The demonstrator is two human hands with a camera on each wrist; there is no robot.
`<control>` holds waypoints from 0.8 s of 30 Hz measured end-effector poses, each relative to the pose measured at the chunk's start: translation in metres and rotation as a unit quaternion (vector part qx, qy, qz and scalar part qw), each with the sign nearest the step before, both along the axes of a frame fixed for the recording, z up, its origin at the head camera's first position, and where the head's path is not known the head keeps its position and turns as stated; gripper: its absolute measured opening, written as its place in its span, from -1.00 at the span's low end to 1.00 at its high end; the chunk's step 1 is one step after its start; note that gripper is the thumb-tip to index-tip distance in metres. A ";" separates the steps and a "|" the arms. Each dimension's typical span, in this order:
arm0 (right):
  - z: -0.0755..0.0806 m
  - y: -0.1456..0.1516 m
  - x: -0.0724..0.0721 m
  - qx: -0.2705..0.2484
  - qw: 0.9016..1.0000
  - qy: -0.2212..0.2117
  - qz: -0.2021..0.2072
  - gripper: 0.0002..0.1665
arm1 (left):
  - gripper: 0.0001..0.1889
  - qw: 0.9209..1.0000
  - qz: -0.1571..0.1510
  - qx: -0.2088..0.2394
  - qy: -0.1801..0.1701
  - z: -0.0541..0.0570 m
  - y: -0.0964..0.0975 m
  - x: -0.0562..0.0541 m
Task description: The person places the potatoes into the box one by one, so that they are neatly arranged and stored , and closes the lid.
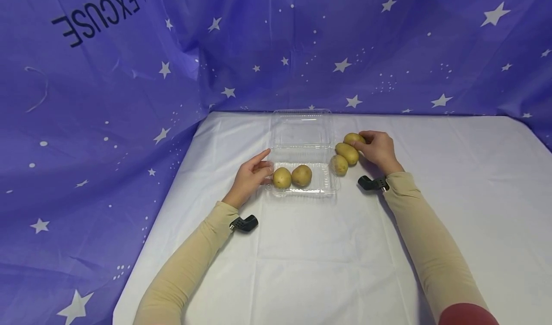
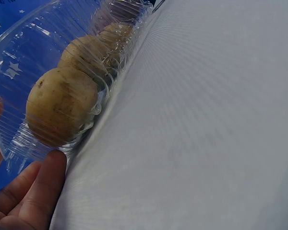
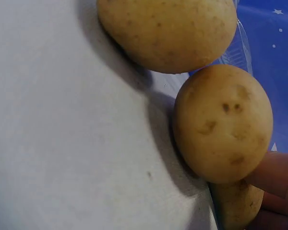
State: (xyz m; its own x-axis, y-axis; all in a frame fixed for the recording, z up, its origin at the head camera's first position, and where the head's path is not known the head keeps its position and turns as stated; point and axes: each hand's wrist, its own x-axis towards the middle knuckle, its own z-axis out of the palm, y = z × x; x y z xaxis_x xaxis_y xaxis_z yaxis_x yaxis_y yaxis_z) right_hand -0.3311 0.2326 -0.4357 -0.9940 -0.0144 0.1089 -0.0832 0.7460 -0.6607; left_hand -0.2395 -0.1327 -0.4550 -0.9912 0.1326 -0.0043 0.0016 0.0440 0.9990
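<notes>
On the white cloth-covered table [image 1: 327,248], the clear ribbed plastic clamshell box [image 1: 302,140] lies open with two smooth yellow-brown oval potatoes [image 1: 292,176] in its tray, so the packing looks under halfway. Three more spotted potatoes [image 1: 346,153] lie just right of it. Left hand [image 1: 250,177] touches the tray's edge with relaxed fingers; right hand [image 1: 377,150] fingers curl on the far potato.

A table [image 1: 302,267] with a white cloth carries everything. Near its far edge, at 12 o'clock, lies an open clear plastic container [image 1: 302,145]. Just at 3 o'clock of the container, three potatoes [image 1: 347,153] lie directly on the cloth, close together in a row.
</notes>
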 end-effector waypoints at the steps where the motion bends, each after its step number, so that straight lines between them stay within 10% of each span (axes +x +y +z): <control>1: 0.000 0.001 0.001 -0.002 1.000 0.002 0.001 -0.37 | -0.35 1.000 0.000 0.000 0.000 0.000 0.000 0.000; 24: 0.030 0.001 0.015 -0.060 0.997 0.042 0.010 -0.41 | -0.36 1.000 0.002 -0.003 -0.002 0.000 0.000 0.000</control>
